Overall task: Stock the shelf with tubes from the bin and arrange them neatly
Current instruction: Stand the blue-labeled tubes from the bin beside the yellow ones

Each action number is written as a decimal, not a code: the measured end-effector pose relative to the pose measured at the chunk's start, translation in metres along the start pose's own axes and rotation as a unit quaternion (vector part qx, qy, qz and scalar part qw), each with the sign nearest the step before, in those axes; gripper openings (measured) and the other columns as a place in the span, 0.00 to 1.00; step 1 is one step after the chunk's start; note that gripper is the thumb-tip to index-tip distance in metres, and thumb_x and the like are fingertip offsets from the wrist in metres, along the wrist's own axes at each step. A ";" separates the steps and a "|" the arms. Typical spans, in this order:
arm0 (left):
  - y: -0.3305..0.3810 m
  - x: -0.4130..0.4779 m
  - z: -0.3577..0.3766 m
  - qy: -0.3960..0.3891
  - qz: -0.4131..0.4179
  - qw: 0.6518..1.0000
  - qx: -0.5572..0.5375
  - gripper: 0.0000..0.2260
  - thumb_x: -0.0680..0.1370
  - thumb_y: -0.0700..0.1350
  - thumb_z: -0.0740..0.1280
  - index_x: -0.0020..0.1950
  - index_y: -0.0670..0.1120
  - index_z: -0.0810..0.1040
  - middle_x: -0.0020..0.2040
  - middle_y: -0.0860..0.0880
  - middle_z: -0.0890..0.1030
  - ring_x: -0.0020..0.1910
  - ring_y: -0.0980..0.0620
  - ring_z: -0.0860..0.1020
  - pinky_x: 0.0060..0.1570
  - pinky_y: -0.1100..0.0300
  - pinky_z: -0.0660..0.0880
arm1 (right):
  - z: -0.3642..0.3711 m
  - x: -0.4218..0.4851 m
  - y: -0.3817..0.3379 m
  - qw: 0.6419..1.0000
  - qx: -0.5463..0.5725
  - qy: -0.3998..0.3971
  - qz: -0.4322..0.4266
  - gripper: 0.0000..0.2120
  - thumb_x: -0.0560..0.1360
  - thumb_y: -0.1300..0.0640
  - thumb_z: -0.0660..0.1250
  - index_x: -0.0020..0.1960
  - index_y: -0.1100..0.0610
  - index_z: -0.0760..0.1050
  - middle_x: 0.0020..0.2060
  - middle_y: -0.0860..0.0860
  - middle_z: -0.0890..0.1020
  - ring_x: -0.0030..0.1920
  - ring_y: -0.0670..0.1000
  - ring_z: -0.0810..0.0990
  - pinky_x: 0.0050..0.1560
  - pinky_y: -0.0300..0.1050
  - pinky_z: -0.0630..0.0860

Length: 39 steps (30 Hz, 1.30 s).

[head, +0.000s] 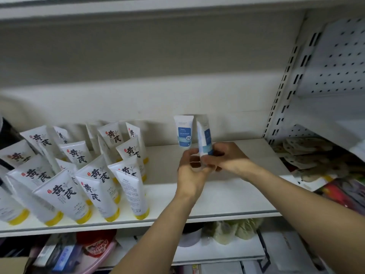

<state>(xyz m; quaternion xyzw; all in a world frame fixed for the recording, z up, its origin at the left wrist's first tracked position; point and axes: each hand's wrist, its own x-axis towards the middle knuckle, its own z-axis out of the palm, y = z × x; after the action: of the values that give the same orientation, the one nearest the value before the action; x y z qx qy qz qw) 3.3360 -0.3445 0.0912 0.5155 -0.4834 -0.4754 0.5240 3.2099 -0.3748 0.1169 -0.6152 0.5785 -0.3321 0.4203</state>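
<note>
The left hand and right hand grip a blue-labelled tube.

The one wide-angle camera, worn on the head, looks forward and slightly down from close before the shelf, facing its back wall, with the lower tier showing beneath the front edge.

Left hand and right hand are hiding the held blue tube's base. The picture's left edge is cropping yellow-capped tubes.
</note>
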 end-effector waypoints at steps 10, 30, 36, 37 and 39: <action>-0.018 0.051 -0.013 0.092 -0.062 0.987 0.113 0.15 0.76 0.38 0.68 0.62 0.43 0.72 0.54 0.48 0.77 0.51 0.49 0.77 0.49 0.60 0.74 | 0.002 0.074 0.022 0.995 -0.012 0.093 -0.022 0.13 0.66 0.59 0.75 0.50 0.58 0.78 0.41 0.50 0.83 0.41 0.49 0.81 0.42 0.42 0.75; -0.012 0.026 -0.017 0.069 -0.064 0.986 0.137 0.07 0.77 0.38 0.65 0.53 0.47 0.75 0.48 0.47 0.79 0.47 0.47 0.78 0.47 0.60 0.74 | 0.004 0.052 0.042 0.991 -0.050 0.121 0.025 0.24 0.72 0.55 0.73 0.65 0.58 0.72 0.56 0.53 0.77 0.56 0.52 0.76 0.55 0.46 0.74; 0.011 -0.032 -0.008 0.005 0.047 0.918 0.394 0.09 0.77 0.47 0.64 0.57 0.53 0.75 0.48 0.55 0.79 0.49 0.50 0.78 0.45 0.57 0.73 | -0.031 -0.054 0.047 0.986 -0.102 0.133 0.013 0.15 0.76 0.57 0.67 0.63 0.54 0.74 0.52 0.52 0.80 0.51 0.52 0.79 0.54 0.44 0.75; 0.015 -0.045 -0.002 -0.009 0.055 0.911 0.409 0.09 0.77 0.47 0.63 0.57 0.54 0.75 0.47 0.57 0.78 0.49 0.50 0.78 0.44 0.58 0.71 | -0.037 -0.076 0.049 0.982 -0.135 0.132 0.014 0.15 0.76 0.56 0.66 0.63 0.53 0.74 0.51 0.51 0.80 0.51 0.51 0.78 0.55 0.46 0.76; 0.022 -0.072 0.010 -0.034 0.068 0.900 0.429 0.08 0.77 0.49 0.63 0.55 0.55 0.75 0.45 0.59 0.78 0.48 0.51 0.78 0.43 0.59 0.68 | -0.048 -0.122 0.054 0.969 -0.205 0.134 0.018 0.15 0.76 0.53 0.65 0.62 0.51 0.73 0.49 0.47 0.79 0.50 0.51 0.78 0.54 0.49 0.76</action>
<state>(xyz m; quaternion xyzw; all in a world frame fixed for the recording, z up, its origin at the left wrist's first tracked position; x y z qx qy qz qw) 3.3200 -0.2730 0.1119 0.6399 -0.6915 -0.2027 0.2669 3.1300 -0.2590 0.0984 -0.6274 0.6966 -0.2781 0.2093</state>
